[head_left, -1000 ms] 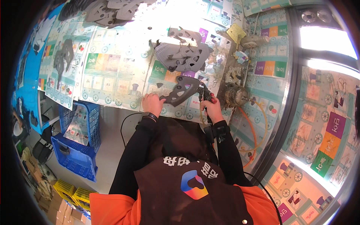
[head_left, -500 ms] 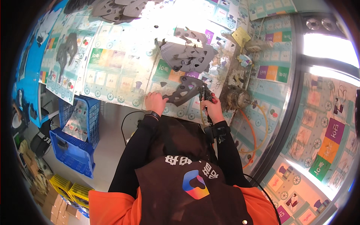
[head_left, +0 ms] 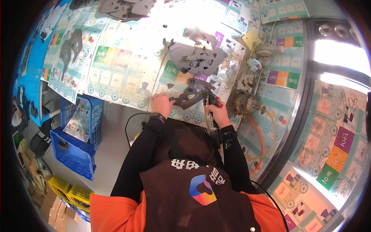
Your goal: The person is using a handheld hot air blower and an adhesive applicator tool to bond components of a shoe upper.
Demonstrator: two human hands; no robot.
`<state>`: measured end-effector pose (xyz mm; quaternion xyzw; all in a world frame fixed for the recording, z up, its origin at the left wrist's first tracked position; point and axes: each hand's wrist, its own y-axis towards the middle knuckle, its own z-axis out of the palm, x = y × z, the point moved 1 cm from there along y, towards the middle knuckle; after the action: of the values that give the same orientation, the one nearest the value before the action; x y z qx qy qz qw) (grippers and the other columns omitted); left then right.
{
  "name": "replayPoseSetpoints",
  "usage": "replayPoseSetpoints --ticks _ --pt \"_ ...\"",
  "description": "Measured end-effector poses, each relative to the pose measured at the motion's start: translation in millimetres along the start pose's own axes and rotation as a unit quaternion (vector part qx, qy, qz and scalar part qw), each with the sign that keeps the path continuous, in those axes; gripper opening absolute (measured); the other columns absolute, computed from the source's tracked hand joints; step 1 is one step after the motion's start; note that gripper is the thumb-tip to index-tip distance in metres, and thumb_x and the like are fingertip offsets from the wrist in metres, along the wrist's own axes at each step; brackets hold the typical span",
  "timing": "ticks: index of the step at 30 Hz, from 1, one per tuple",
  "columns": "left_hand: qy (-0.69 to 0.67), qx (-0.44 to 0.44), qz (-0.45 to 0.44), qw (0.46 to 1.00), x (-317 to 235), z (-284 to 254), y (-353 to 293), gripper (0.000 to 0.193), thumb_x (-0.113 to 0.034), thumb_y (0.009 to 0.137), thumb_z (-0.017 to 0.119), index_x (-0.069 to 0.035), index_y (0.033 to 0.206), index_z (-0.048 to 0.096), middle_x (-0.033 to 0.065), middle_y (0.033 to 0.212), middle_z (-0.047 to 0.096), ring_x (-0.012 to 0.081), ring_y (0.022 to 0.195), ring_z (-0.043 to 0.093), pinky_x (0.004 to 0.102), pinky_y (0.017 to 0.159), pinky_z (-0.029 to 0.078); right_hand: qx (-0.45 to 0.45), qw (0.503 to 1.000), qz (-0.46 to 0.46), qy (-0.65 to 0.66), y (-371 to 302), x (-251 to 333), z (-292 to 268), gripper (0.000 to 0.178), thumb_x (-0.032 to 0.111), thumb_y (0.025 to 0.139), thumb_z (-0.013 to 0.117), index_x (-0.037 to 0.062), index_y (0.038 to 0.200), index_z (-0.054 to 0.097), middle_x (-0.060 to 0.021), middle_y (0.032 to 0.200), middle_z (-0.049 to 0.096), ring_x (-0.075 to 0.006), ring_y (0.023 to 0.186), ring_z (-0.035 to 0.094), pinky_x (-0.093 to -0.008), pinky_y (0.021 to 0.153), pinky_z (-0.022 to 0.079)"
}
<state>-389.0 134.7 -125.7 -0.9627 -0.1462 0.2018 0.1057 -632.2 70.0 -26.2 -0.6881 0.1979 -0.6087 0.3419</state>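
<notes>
A dark grey cut-out piece with holes (head_left: 190, 96), perhaps part of a shoe upper, lies near the front edge of the paper-covered table. My left hand (head_left: 161, 105) grips its narrow left end between thumb and fingers. In my right hand (head_left: 218, 115) is a dark spray gun (head_left: 210, 96) with red knobs, its front over the right side of the piece. A thin yellowish hose hangs down beside that hand. Just beyond lies a stack of similar lighter grey pieces (head_left: 197, 58).
More grey pieces (head_left: 125, 8) are heaped at the far side, and another (head_left: 70, 50) lies at the left. A grimy metal pot (head_left: 247, 102) with an orange hose (head_left: 259, 141) stands at the right. Blue crates (head_left: 73, 156) sit below the table's left side.
The spray gun has shifted slightly left and down over the piece. My left hand keeps its hold on the piece's end. The whole view has tilted slightly.
</notes>
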Motion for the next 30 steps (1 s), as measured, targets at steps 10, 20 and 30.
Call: replayPoseSetpoints --ticks 10,20,30 --pt "0.0 0.012 -0.001 1.0 -1 -3 1 0.034 -0.039 0.077 0.081 -0.006 0.078 0.072 0.0104 0.089 0.068 0.0318 0.095 0.062 0.045 0.082 0.049 0.003 1.0 0.018 -0.006 -9 -8 -8 0.015 0.002 0.078 0.057 0.0048 0.093 0.058 -0.0008 0.066 0.057 -0.009 0.051 0.05 -0.0248 0.042 0.032" --pt "-0.009 0.012 -0.004 1.0 0 -3 0 0.033 -0.038 0.077 0.081 -0.006 0.077 0.072 0.0103 0.088 0.068 0.0312 0.094 0.062 0.045 0.082 0.049 0.023 0.999 0.03 0.003 -8 -13 -3 0.017 0.002 0.079 0.06 0.0011 0.095 0.057 -0.0046 0.072 0.058 -0.0107 0.056 0.053 -0.0253 0.043 0.034" --pt "-0.01 0.035 -0.018 0.999 -1 -4 0 0.033 -0.039 0.078 0.079 -0.007 0.083 0.073 0.0089 0.094 0.068 0.0296 0.101 0.061 0.045 0.088 0.047 0.043 0.998 0.035 -0.042 -14 -5 19 0.016 0.005 0.079 0.058 0.004 0.095 0.059 -0.0023 0.067 0.057 -0.0095 0.05 0.046 -0.0258 0.044 0.03"
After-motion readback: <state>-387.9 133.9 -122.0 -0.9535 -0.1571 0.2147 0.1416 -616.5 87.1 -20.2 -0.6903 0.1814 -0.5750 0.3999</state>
